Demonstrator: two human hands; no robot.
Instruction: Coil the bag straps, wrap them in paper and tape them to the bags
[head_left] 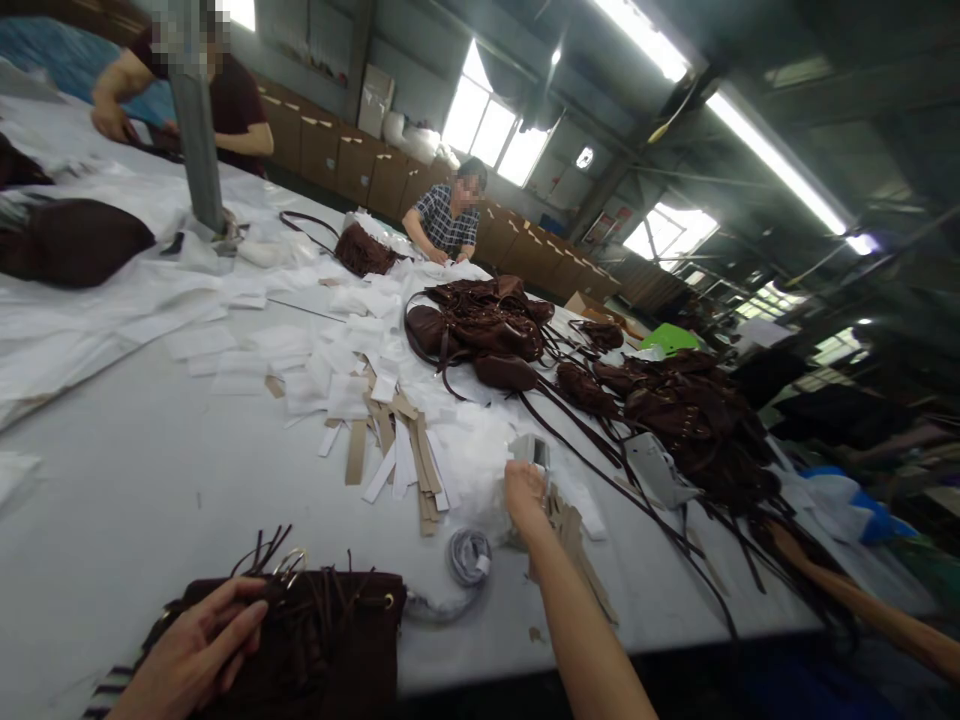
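My left hand [196, 645] rests on a dark brown fringed bag [322, 640] at the table's near edge, fingers curled over its top by a metal ring [289, 562]. My right hand [525, 495] reaches forward over the table and is closed on a small white and grey object [534, 450] beside a heap of white stuffing paper [472, 455]. A grey roll of tape or cord [469, 556] lies just left of my right forearm.
Cardboard and white paper strips [394, 445] are scattered mid-table. Piles of brown bags with long straps [487, 330] [675, 400] fill the right side. Two other people [448, 215] [217, 95] work at the far side. A grey post [196, 130] stands at the back left.
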